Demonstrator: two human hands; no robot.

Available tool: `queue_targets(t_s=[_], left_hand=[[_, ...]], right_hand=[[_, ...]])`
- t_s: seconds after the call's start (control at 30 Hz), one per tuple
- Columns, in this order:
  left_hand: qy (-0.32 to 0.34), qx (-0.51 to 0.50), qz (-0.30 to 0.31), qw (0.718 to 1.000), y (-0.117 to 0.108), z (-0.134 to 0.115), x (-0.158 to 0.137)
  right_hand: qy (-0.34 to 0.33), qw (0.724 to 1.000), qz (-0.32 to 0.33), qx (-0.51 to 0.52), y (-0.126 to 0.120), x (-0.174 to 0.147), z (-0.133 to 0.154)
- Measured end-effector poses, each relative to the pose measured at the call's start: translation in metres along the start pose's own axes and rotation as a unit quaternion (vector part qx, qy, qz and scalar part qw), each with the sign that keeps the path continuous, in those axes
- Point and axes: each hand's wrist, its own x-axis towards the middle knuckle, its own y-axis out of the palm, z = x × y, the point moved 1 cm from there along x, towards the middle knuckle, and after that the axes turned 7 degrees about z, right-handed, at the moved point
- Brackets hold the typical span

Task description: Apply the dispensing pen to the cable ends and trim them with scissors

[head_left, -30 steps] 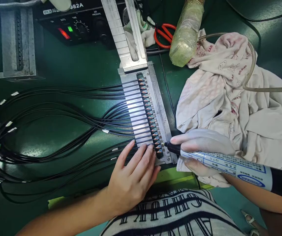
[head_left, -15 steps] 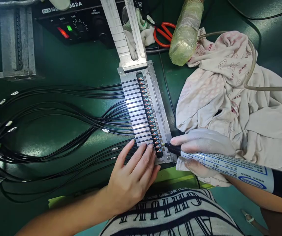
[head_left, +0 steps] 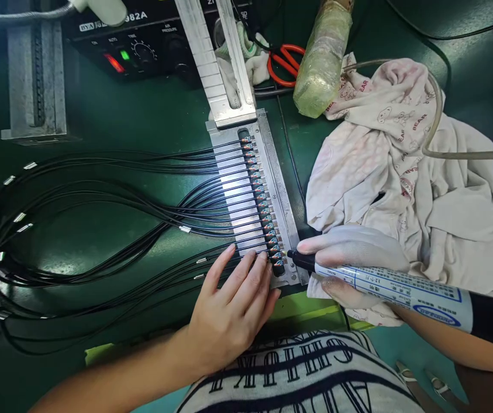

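My bare left hand (head_left: 233,312) lies flat with fingers stretched over the lower cables, fingertips at the bottom end of a metal fixture (head_left: 240,198). Black cables (head_left: 155,209) lead from the left into this fixture, ending in a row of small connectors with exposed coloured wires (head_left: 264,203). My right hand (head_left: 358,249), in a thin white glove, is closed around a labelled dispensing syringe (head_left: 392,289) with black ends. Its black tip points left, close to the lowest connectors; whether it touches one I cannot tell.
Behind the fixture stands a slotted metal bar (head_left: 224,74). A black controller box (head_left: 143,49) with red and green lights is at the back left, near another metal block (head_left: 37,80). Red-handled scissors (head_left: 287,63), a wrapped yellowish cylinder (head_left: 321,63) and a crumpled white cloth (head_left: 401,172) lie right.
The view has shifted slightly, so the background sits a little differently. Both hands, the syringe and the cables hold nearly the same places.
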Motion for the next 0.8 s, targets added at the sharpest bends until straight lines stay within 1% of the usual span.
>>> queue_targets(t_s=[0.07, 0.13, 0.2, 0.23, 0.27, 0.3, 0.33, 0.37, 0.4, 0.43, 0.47, 0.5, 0.53, 0.57, 0.6, 0.63, 0.67, 0.7, 0.73, 0.77, 0.8], left_hand=[[0.001, 0.003, -0.002, 1.0, 0.001, 0.0, 0.0], [0.001, 0.004, -0.006, 1.0, 0.004, -0.002, 0.0], [-0.003, 0.004, -0.013, 1.0, 0.005, -0.004, 0.0], [-0.004, 0.002, -0.015, 1.0, 0.005, -0.005, -0.001], [-0.004, -0.003, -0.018, 1.0, 0.003, -0.004, -0.002], [-0.001, -0.011, -0.023, 1.0, -0.001, -0.003, -0.003], [0.001, -0.02, -0.028, 0.999, -0.006, -0.001, -0.003], [0.003, -0.029, -0.035, 0.999, -0.013, 0.003, -0.002], [0.003, -0.036, -0.043, 0.998, -0.021, 0.007, 0.002], [0.003, -0.041, -0.049, 0.998, -0.028, 0.013, 0.01], [0.001, -0.042, -0.053, 0.998, -0.035, 0.019, 0.023], [-0.003, -0.043, -0.046, 0.998, -0.039, 0.026, 0.041], [-0.006, -0.04, -0.034, 0.999, -0.041, 0.032, 0.066], [-0.032, -0.03, -0.014, 0.999, -0.04, 0.039, 0.096], [-0.079, -0.022, 0.017, 0.996, -0.037, 0.045, 0.129], [-0.148, -0.016, 0.039, 0.988, -0.033, 0.051, 0.163], [-0.222, -0.018, 0.054, 0.973, -0.029, 0.056, 0.196], [-0.25, -0.019, 0.052, 0.967, -0.026, 0.059, 0.225], [-0.262, -0.02, 0.052, 0.963, -0.023, 0.062, 0.246], [-0.269, -0.023, 0.057, 0.961, -0.021, 0.064, 0.26], [-0.268, -0.024, 0.059, 0.961, -0.021, 0.066, 0.263]], right_hand=[[-0.005, 1.0, -0.003, 0.003, 0.003, -0.001, 0.0], [0.007, 0.999, -0.022, 0.035, 0.006, -0.003, 0.001], [0.039, 0.994, -0.049, 0.085, 0.009, -0.005, 0.0], [0.065, 0.987, -0.072, 0.126, 0.009, -0.005, -0.001], [0.097, 0.974, -0.102, 0.175, 0.007, -0.005, -0.002], [0.131, 0.955, -0.142, 0.226, 0.001, -0.004, -0.004], [0.163, 0.926, -0.192, 0.281, -0.006, -0.002, -0.007], [0.191, 0.889, -0.247, 0.334, -0.017, 0.001, -0.01], [0.207, 0.854, -0.297, 0.374, -0.03, 0.004, -0.012], [0.209, 0.829, -0.338, 0.394, -0.044, 0.009, -0.015], [0.204, 0.813, -0.368, 0.403, -0.059, 0.015, -0.018], [0.191, 0.805, -0.388, 0.405, -0.074, 0.021, -0.021], [0.179, 0.796, -0.407, 0.41, -0.087, 0.028, -0.025], [0.172, 0.784, -0.424, 0.419, -0.098, 0.036, -0.03], [0.171, 0.769, -0.438, 0.432, -0.107, 0.043, -0.036], [0.179, 0.749, -0.449, 0.453, -0.114, 0.051, -0.041], [0.186, 0.736, -0.452, 0.469, -0.118, 0.057, -0.046], [0.19, 0.729, -0.449, 0.48, -0.122, 0.062, -0.05], [0.194, 0.726, -0.444, 0.488, -0.125, 0.065, -0.053], [0.193, 0.73, -0.436, 0.49, -0.128, 0.066, -0.055], [0.192, 0.731, -0.431, 0.493, -0.131, 0.066, -0.055]])
